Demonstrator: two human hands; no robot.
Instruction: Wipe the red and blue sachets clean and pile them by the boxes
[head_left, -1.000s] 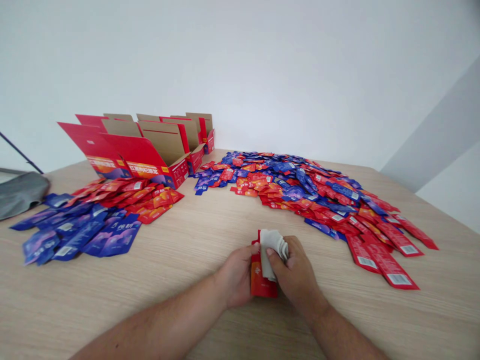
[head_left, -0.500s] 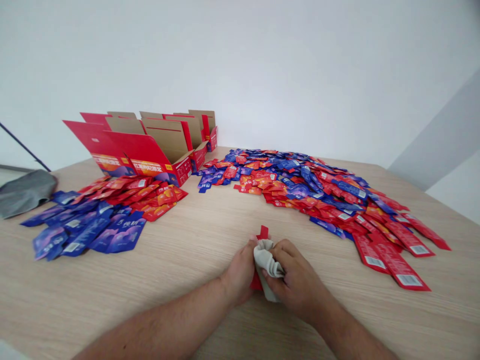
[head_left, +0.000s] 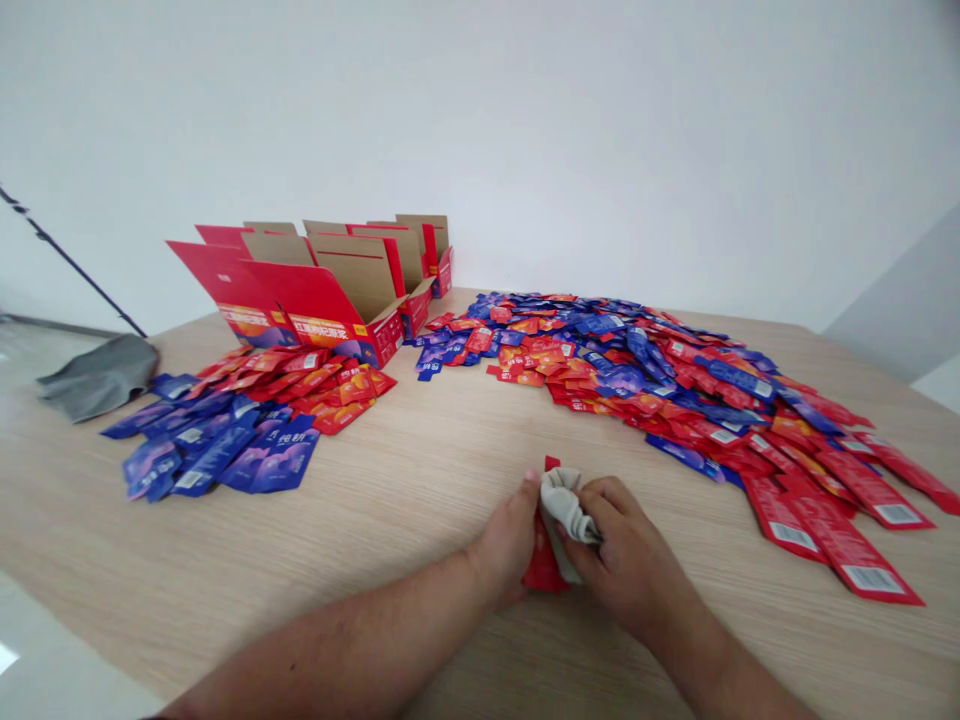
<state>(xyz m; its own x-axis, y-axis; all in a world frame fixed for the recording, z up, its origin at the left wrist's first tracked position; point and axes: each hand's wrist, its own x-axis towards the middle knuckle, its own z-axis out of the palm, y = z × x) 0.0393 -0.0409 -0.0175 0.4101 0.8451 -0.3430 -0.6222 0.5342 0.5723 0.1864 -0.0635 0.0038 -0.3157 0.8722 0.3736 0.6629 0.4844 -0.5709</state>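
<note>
Near the front of the table, my left hand (head_left: 511,545) is closed around the left edge of a red pouch (head_left: 541,565), whose narrow top tab sticks up past my thumb. My right hand (head_left: 619,545) grips a bunched, off-white cloth (head_left: 564,505) and presses it against the pouch's face. The cloth covers the pouch's right side, so much of its print is hidden. Some fingers of both hands are out of sight behind the pouch and cloth.
A wide heap of red and blue pouches (head_left: 600,345) curves across the back and right. Sorted blue pouches (head_left: 214,450) and red pouches (head_left: 337,390) lie at left, before open red cartons (head_left: 315,310). A grey cloth (head_left: 105,378) rests at the far left edge.
The camera view has turned slightly left, so everything sits further right. More of the red pouch's lower part shows beside the cloth; both hands keep their hold.
</note>
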